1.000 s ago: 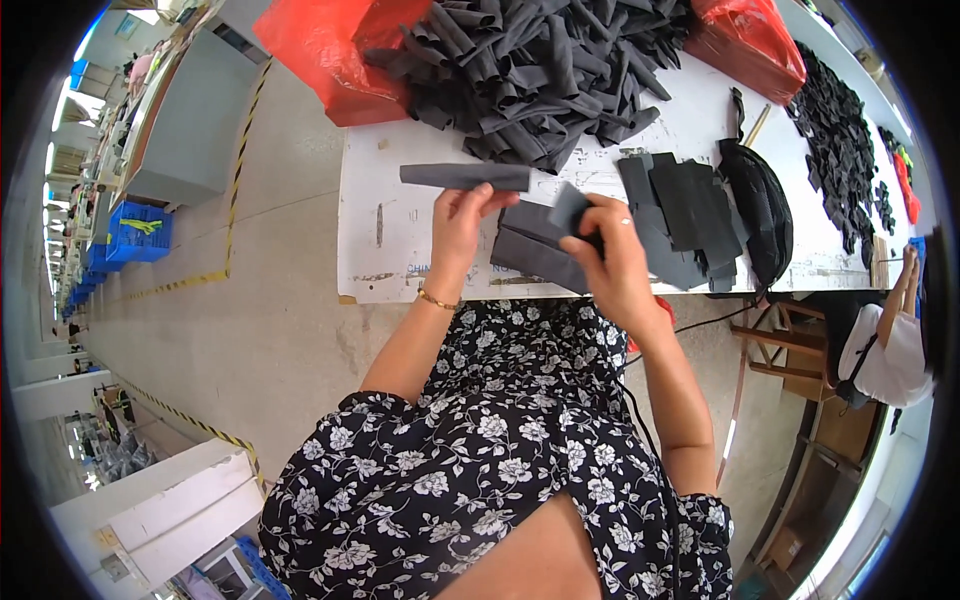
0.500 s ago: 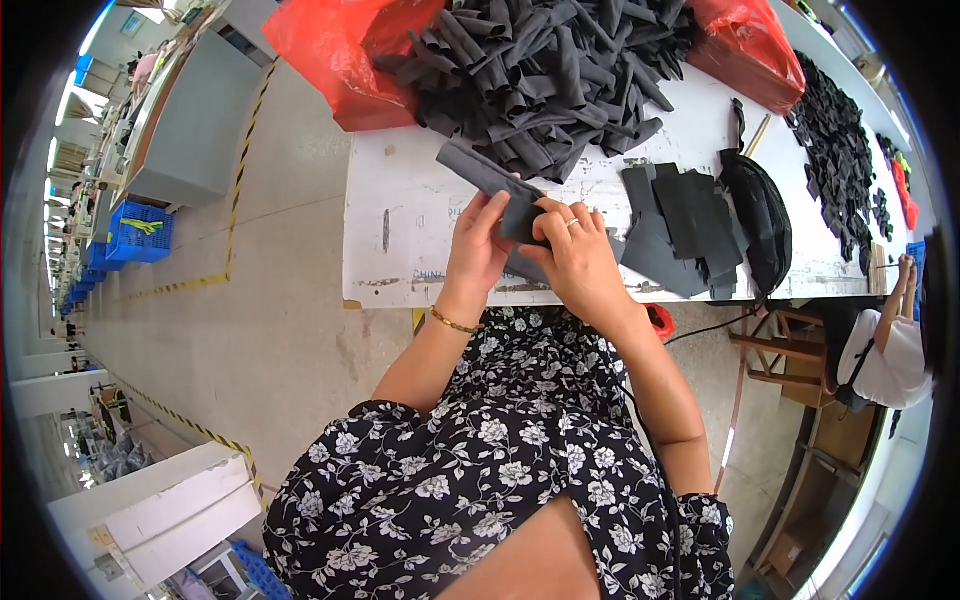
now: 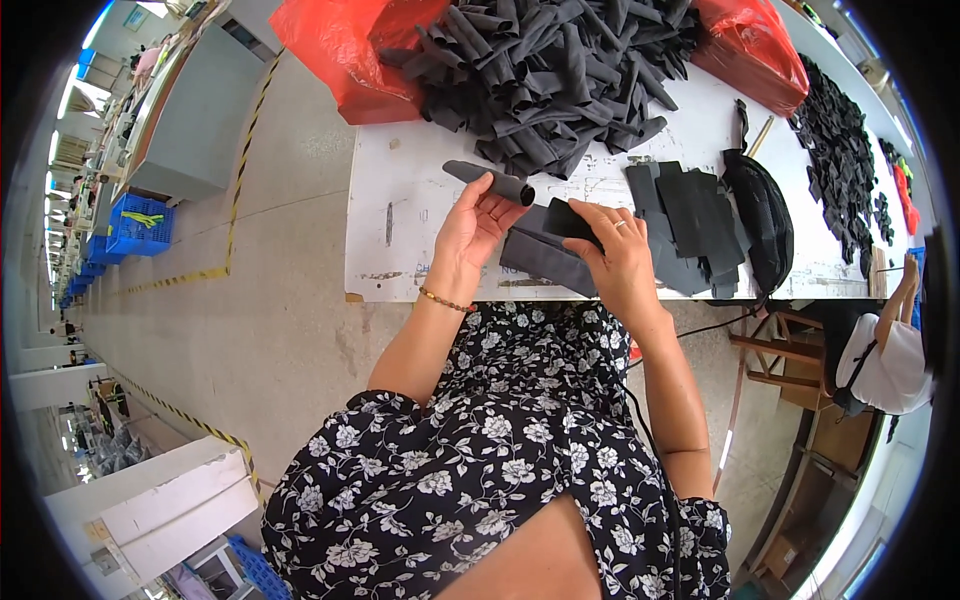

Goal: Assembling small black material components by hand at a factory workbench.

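Note:
My left hand [image 3: 470,235] holds a rolled dark grey fabric tube [image 3: 513,188] between thumb and fingers; its round open end points right. A little to the right, my right hand [image 3: 625,258] grips a flat black piece [image 3: 572,222] with rounded corners, whose material I cannot make out. The two are apart. Beneath them, flat dark fabric strips [image 3: 540,258] lie near the table's front edge. Beyond my hands rises a large heap of similar dark tubes [image 3: 550,85]. To the right are overlapping flat dark fabric panels [image 3: 705,220].
A black zip pouch [image 3: 757,215] lies right of the panels on the white table [image 3: 395,235]. Red plastic bags [image 3: 355,55] [image 3: 752,55] flank the heap. Farther right are many small dark pieces [image 3: 840,150] and another person [image 3: 882,355]. Blue crates [image 3: 140,225] stand on the left.
My hands were together on the fabric. They have separated: the left keeps the tube, while the right has moved right and slightly down with the black piece. The strips beneath now show more.

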Motion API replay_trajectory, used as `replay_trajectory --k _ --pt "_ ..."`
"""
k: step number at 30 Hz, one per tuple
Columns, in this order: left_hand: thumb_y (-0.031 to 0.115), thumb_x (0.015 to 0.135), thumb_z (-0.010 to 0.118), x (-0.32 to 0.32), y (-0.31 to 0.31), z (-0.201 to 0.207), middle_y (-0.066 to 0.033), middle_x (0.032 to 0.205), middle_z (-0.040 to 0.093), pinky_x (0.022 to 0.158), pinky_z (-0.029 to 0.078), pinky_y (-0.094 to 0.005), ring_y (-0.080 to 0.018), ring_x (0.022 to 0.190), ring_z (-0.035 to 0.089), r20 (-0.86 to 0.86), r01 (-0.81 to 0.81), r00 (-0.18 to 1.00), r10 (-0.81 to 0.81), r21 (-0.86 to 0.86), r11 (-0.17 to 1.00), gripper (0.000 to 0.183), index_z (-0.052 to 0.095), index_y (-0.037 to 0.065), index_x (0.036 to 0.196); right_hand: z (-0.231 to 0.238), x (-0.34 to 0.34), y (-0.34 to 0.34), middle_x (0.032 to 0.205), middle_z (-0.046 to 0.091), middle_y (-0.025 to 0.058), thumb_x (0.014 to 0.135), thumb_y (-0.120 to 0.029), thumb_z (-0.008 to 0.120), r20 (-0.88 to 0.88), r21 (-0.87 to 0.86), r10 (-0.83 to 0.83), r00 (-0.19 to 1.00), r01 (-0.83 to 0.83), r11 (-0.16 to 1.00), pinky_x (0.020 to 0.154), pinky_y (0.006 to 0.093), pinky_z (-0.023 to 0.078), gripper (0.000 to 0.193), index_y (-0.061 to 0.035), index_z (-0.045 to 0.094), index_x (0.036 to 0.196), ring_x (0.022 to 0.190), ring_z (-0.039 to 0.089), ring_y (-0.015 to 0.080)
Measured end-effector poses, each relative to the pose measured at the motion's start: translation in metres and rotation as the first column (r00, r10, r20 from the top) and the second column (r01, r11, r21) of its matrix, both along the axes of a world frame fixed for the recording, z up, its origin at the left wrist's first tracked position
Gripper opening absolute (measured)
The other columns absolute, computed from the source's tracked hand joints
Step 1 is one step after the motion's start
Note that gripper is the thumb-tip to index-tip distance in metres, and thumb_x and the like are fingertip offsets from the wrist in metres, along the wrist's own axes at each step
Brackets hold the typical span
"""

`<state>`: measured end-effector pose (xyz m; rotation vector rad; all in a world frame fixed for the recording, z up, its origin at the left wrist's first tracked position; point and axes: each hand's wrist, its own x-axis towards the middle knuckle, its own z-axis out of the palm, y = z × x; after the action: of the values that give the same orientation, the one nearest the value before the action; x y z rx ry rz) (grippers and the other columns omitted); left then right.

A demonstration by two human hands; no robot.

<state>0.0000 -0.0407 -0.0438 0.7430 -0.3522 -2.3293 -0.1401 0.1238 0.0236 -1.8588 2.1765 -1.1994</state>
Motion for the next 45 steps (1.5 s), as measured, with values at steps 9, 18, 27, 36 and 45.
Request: replay_trajectory --k 9,18,27,36,45 --pt "0.008 0.089 0.062 0.000 0.002 -0.002 -0.0140 0.104 0.067 0.082 0.059 -0.0382 -0.0247 0.098 0.067 0.061 0.024 0.998 -0.024 0.008 1.000 0.017 0.061 -0.001 0.103 0.006 0.006 -0.001 0.101 0.059 0.0066 0.077 -0.014 0.073 -0.048 -0.004 0.010 0.999 -0.011 1.000 0.080 0.0383 0.040 0.035 -0.0070 0.067 0.111 0.090 0.057 0.0246" --pt "0.012 0.089 0.067 -0.005 0.009 0.001 -0.0119 0.099 0.068 0.080 0.059 -0.0360 -0.0218 0.092 0.067 0.101 0.056 0.993 -0.059 0.030 0.998 0.017 0.062 0.002 0.101 0.014 0.003 -0.005 0.097 0.058 0.0049 0.077 -0.012 0.072 -0.094 -0.020 0.010 0.996 -0.012 1.000 0.079 0.0380 0.040 0.030 -0.0079 0.068 0.107 0.089 0.057 0.0244" --pt "0.011 0.092 0.063 -0.006 0.014 0.010 -0.0126 0.099 0.068 0.083 0.058 -0.0367 -0.0230 0.092 0.067 0.044 0.143 0.988 -0.145 0.037 0.989 0.016 0.062 0.000 0.102 0.017 -0.005 -0.007 0.097 0.058 0.0036 0.076 -0.011 0.073 -0.236 -0.027 0.008 0.972 -0.015 1.000 0.080 0.0389 0.040 0.032 -0.0089 0.068 0.107 0.089 0.056 0.0236" --pt "0.009 0.092 0.062 -0.015 0.052 0.060 -0.0141 0.102 0.065 0.081 0.059 -0.0397 -0.0252 0.091 0.068 0.136 -0.077 0.981 0.136 -0.369 0.926 0.025 0.055 -0.004 0.113 0.022 0.010 -0.008 0.096 0.058 0.0043 0.070 -0.007 0.075 -0.315 -0.133 -0.137 0.939 0.099 0.986 0.078 0.0373 0.040 0.039 -0.0066 0.068 0.108 0.086 0.056 0.0222" --pt "0.011 0.092 0.063 -0.005 0.028 0.054 -0.0120 0.102 0.066 0.079 0.060 -0.0356 -0.0224 0.092 0.068 0.086 0.117 0.992 -0.097 -0.277 0.954 0.030 0.055 -0.002 0.117 0.028 -0.001 -0.003 0.094 0.058 0.0031 0.072 -0.006 0.072 -0.307 -0.179 -0.054 0.950 -0.001 0.984 0.078 0.0381 0.040 0.035 -0.0067 0.067 0.106 0.086 0.056 0.0222"
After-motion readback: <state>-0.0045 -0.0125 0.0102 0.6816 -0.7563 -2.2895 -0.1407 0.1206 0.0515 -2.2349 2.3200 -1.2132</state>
